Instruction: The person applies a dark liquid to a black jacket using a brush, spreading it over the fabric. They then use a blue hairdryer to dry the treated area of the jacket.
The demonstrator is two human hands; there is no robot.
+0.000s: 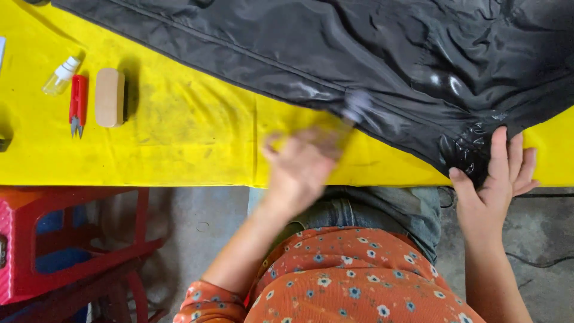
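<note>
A shiny black jacket lies spread over a yellow table cover. My left hand, blurred by motion, grips a small clear object whose tip touches the jacket's lower seam; what the object is cannot be made out. My right hand rests flat with fingers apart on the crumpled black cuff at the table's near edge.
At the left of the table lie a small clear spray bottle, red thread snips and a wooden-backed brush. A red plastic stool stands on the grey floor at lower left. A dark cable runs at lower right.
</note>
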